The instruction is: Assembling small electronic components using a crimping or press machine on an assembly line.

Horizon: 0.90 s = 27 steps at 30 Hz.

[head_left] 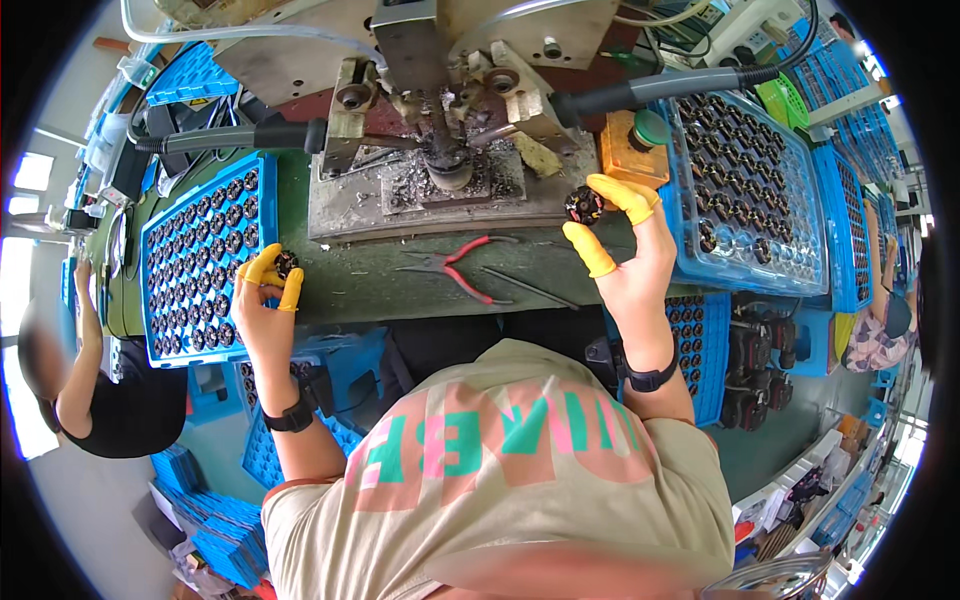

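My left hand [262, 310], in yellow finger cots, pinches a small round black motor part [287, 264] at the right edge of a blue tray [268, 190]. Rows of similar round parts fill that tray. Further right, my right hand [638, 262] grips a second round black motor part [582, 205] between thumb and fingers, also in yellow cots. It is held in front of an orange block [632, 158] and right of the bench machine's metal base [400, 226]. At the machine's middle stands a round fixture [450, 172], with dark scraps scattered around it.
Two grey-black soldering-iron-like handles [650, 95] angle in toward the fixture. Red-handled pliers [466, 284] and a thin metal rod [530, 288] lie on the green bench. A clear tray of parts [800, 265] stands right. A co-worker [120, 400] sits at left.
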Tool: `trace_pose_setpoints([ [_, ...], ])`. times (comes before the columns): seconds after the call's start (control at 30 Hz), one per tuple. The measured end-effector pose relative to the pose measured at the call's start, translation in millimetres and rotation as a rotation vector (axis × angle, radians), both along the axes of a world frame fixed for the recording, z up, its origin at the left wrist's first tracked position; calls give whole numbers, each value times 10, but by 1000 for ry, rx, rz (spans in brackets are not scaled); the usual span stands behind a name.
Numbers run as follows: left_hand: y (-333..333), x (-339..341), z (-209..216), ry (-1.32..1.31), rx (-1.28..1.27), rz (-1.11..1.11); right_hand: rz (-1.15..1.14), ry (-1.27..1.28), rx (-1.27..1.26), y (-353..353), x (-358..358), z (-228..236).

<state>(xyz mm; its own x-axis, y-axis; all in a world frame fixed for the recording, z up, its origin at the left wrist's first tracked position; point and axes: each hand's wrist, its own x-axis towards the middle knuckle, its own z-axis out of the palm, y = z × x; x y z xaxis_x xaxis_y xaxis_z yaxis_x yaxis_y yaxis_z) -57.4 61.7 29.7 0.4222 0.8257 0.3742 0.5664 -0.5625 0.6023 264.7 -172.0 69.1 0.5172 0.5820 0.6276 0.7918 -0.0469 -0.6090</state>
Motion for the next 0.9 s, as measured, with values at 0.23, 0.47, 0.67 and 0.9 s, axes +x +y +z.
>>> trace_pose_setpoints([
  [0.23,-35,25,39,31,-36,16,-10,-4,21,-82,-10,15],
  [0.47,-28,29,39,31,-35,20,-8,22,33,-108,-20,-3],
  [0.67,-28,25,32,32,-27,18,13,-7,-13,-139,-14,-20],
  [0.9,-47,49,58,31,-11,15,21,-24,-9,-137,-6,-21],
])
